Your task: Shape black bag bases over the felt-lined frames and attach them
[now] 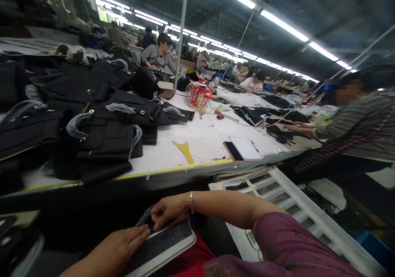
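Low in the picture, a flat dark panel with a white edge [163,248] lies on my lap. My left hand [119,248] rests flat on its left end, fingers stretched out. My right hand [168,211], with a bracelet on the wrist, pinches the dark material at the panel's upper edge, fingers curled together. A purple sleeve covers my right upper arm.
A long white table [200,141] runs ahead, with piles of black handbags [101,133] on its left, a yellow template [186,151], a notepad with pen [245,147] and a red-patterned clear bag [199,95]. A person in a striped top [361,125] leans in at right. A white rack [277,190] stands below.
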A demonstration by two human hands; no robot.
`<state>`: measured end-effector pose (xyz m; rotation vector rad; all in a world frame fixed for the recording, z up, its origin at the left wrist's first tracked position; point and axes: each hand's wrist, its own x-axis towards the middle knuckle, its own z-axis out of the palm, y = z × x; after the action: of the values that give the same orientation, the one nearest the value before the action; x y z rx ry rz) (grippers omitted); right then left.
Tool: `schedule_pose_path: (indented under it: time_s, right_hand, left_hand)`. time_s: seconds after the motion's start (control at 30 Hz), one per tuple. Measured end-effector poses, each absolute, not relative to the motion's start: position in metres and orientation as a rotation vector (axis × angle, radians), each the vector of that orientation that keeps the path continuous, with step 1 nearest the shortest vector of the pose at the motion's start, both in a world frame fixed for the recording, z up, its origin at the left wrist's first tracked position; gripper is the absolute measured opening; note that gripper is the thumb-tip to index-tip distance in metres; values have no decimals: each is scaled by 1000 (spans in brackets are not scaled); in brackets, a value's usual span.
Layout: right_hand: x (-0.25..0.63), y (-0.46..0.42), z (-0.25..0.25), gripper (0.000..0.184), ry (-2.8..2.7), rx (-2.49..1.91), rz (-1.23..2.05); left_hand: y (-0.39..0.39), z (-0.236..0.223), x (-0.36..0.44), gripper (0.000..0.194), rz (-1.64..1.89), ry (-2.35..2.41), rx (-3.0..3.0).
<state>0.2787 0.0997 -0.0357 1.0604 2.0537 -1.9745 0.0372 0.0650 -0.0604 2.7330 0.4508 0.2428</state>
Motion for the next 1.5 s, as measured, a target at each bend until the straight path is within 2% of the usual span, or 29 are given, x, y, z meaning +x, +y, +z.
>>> schedule_pose_path:
  time_s: [0.17, 0.3, 0.63, 0.73, 0.9, 1.0, 1.07, 1.17, 1.3, 1.5]
  right_hand:
    - [248, 101, -25, 24, 2111, 1067, -1981]
    - [225, 108, -27, 24, 2164, 1010, -1917]
    - [166, 106, -37, 20, 2372, 938, -1751]
    - [187, 107, -35, 19, 2420, 976, -1679]
    - [271, 105, -14, 25, 2237, 1117, -1659]
    - [313, 84, 8, 16, 2313, 1325, -1572]
    - [328, 58, 19, 15, 2547, 1412, -1439]
    - [336, 8, 16, 23, 2931, 1384, -1086]
    - [335, -44, -18, 12, 3168, 1626, -645]
    - [317, -66, -39, 12, 3116, 2087, -288]
  left_hand:
    - [67, -38, 10, 40, 17, 515, 2757]
    - [71, -31, -18, 38, -107, 511, 2805]
    - [60, -28, -46, 38, 77, 586, 2810]
    - [56, -26, -40, 36, 14, 681, 2842]
    - [51, -20, -34, 35, -9, 816, 2812]
    - [40, -14, -21, 31, 115, 917, 2810]
    - [24, -11, -1, 37, 283, 937, 2788]
    - [-6, -13, 42, 47, 523, 931, 2686]
    - [-33, -27, 85, 20, 648, 981, 2684]
    - [-39, -29, 99, 20, 583, 1145, 2655]
